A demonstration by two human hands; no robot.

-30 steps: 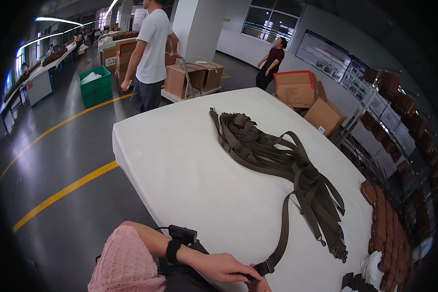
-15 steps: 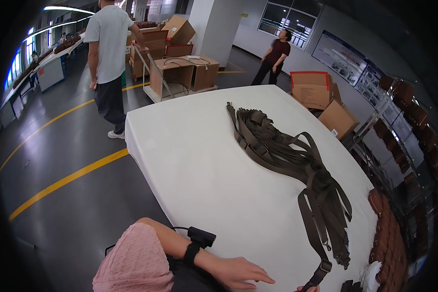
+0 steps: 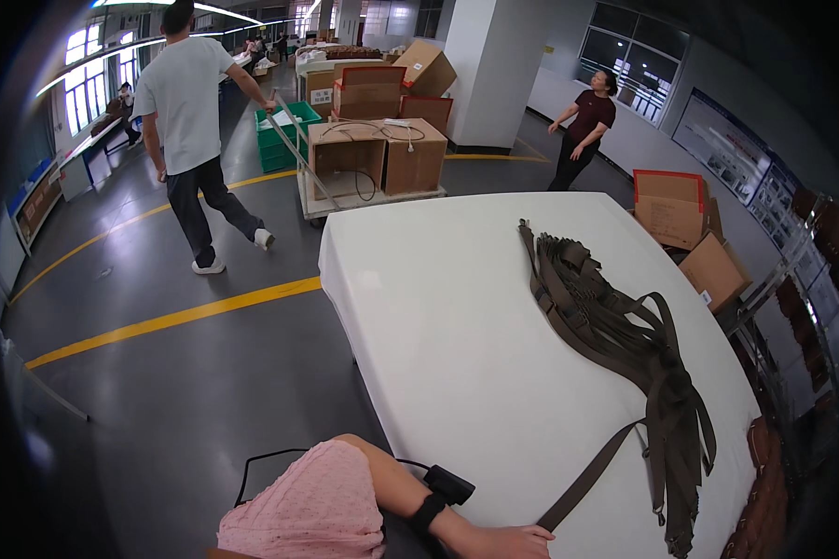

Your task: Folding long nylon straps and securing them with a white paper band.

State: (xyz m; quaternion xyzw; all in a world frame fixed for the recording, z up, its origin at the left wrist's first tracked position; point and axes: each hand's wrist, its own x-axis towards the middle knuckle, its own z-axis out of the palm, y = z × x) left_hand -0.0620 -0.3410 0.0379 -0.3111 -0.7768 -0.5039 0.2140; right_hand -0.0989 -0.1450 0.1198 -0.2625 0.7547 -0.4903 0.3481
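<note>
A bundle of dark olive webbing straps (image 3: 606,340) with metal clips lies lengthwise over the right part of a white-covered table (image 3: 429,298). One strap (image 3: 589,477) runs from the bundle, taut and slanting, toward the near edge. At its near end my left hand (image 3: 511,542) is closed on it, the fingers curled and partly cut off by the lower edge of the picture. My left arm wears a pink sleeve and a black wristband with a small black device (image 3: 449,484). My right hand is out of the picture.
Brown braided pieces (image 3: 760,494) line the table's right edge. Cardboard boxes (image 3: 667,210) stand beyond the far right corner, by a metal rack. Across the floor, a person (image 3: 191,112) pulls a loaded cart (image 3: 373,200); another person (image 3: 587,126) stands by the wall.
My left hand has gone from open to closed on the strap, now stretched straight. My right hand has left the picture. The view has swung left; the person with the cart has stepped.
</note>
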